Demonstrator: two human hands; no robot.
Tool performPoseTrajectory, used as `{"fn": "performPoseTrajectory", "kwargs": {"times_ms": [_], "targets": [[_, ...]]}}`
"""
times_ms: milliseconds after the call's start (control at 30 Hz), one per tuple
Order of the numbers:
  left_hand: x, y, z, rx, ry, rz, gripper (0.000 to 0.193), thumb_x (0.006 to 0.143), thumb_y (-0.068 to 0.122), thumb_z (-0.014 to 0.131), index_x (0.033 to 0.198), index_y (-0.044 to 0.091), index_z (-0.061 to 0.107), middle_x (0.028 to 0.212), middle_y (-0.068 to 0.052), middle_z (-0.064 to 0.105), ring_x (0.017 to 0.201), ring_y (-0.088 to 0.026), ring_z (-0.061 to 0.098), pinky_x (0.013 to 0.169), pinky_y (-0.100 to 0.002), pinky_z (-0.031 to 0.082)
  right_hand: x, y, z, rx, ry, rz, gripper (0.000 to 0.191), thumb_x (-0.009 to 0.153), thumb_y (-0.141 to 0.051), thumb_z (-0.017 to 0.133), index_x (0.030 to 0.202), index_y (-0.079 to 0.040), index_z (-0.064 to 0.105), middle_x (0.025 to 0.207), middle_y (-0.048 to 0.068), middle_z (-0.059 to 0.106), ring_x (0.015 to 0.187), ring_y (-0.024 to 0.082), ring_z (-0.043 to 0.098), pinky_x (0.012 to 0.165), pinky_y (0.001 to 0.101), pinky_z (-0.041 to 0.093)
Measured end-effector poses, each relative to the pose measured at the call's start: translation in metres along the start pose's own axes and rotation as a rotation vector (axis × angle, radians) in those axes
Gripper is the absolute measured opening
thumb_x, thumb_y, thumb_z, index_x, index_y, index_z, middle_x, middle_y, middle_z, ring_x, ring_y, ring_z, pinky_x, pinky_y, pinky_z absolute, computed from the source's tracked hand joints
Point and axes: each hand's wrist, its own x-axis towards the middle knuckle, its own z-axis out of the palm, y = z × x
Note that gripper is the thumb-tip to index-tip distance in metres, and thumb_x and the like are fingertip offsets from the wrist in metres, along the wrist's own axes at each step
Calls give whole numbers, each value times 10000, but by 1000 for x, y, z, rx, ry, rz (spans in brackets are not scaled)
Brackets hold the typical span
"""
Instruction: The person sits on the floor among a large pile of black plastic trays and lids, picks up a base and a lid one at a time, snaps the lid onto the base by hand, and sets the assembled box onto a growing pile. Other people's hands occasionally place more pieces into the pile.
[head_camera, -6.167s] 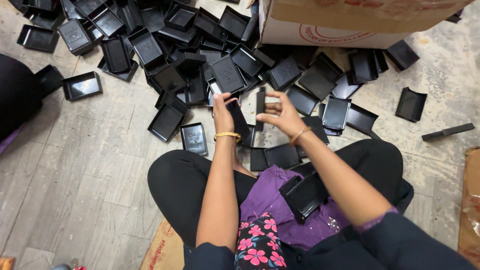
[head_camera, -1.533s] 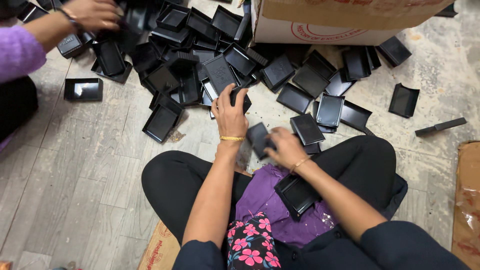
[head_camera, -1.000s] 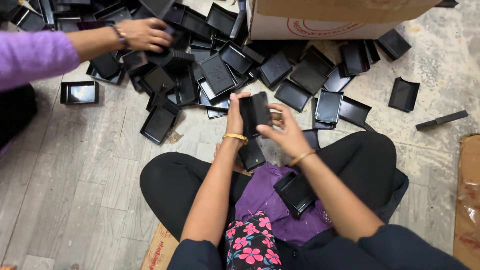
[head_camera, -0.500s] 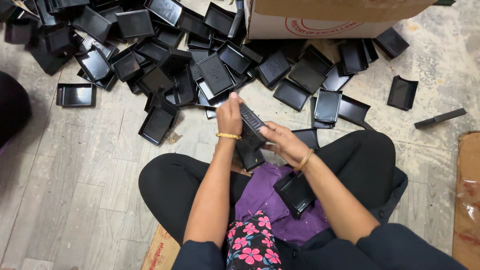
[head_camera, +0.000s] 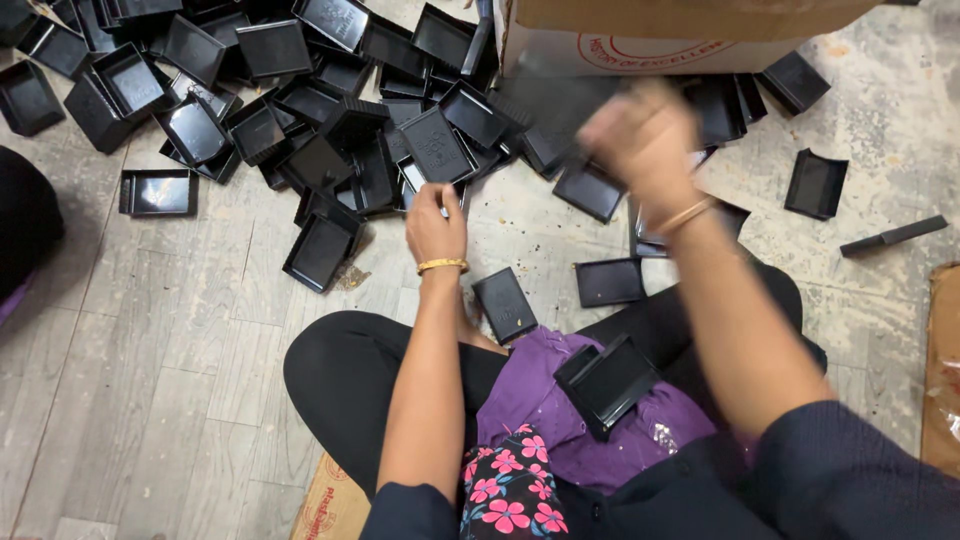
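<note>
I sit cross-legged on the floor in front of a heap of black plastic trays (head_camera: 300, 110). My left hand (head_camera: 436, 222), with a gold bangle, reaches forward; its fingertips rest on a tray (head_camera: 437, 146) at the heap's near edge, and its grip is hidden. My right hand (head_camera: 645, 140) is raised and blurred just below the cardboard box (head_camera: 680, 45), with a blurred black tray (head_camera: 565, 105) in it. A stack of black trays (head_camera: 610, 385) lies in my lap. One tray (head_camera: 505, 305) lies by my knee and another (head_camera: 610, 282) beside it.
A lone tray (head_camera: 815, 183) and a black strip (head_camera: 893, 235) lie on the floor at the right. Flat cardboard (head_camera: 942, 370) shows at the right edge. Another tray (head_camera: 158, 192) sits apart at the left, near another person's dark clothing (head_camera: 25, 225).
My hands have parted: the right one swung up toward the box with the black tray, the left one reached out to the heap. The other person's arm is gone from view.
</note>
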Motion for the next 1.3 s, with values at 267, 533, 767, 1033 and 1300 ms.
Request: {"fn": "performPoseTrajectory", "kwargs": {"times_ms": [267, 533, 767, 1033, 1300], "targets": [[-50, -12, 58, 732, -360, 130, 188, 935, 168, 676, 1121, 139, 682, 1200, -109, 610, 1150, -343, 566, 891, -518, 492, -15, 20, -37, 447, 86, 247, 302, 988, -269, 697, 1230, -95, 647, 1164, 106, 714, 1067, 225, 708, 944, 402, 604], [-14, 7, -38, 47, -340, 39, 389, 805, 251, 774, 1135, 86, 650, 1060, -153, 694, 993, -373, 666, 873, -496, 541, -89, 126, 82, -359, -230, 331, 237, 928, -210, 714, 1117, -73, 757, 1037, 79, 779, 906, 192, 769, 849, 315, 609], [15, 0, -94, -163, -53, -161, 336, 883, 156, 680, 1204, 61, 688, 902, -104, 758, 785, -184, 721, 738, -326, 567, -59, 102, 184, -870, -454, -338, 489, 711, -170, 701, 1173, -12, 682, 1339, 234, 596, 1321, 390, 491, 966, 511, 426], [17, -14, -70, -369, -65, -112, 322, 983, 113, 598, 1281, 10, 663, 977, -87, 749, 754, -101, 598, 691, -287, 514, -86, 120, 112, -955, -419, -80, 170, 806, -173, 705, 963, -108, 694, 1013, 89, 648, 1073, 305, 589, 989, 477, 452], [7, 5, -12, -1259, -343, -463, 392, 1010, 172, 483, 1352, -17, 521, 1209, -160, 671, 959, -337, 719, 792, -402, 583, -97, 135, 71, -738, 99, 393, 350, 840, -209, 771, 1105, -31, 627, 987, 150, 658, 933, 366, 648, 816, 472, 521]]}}
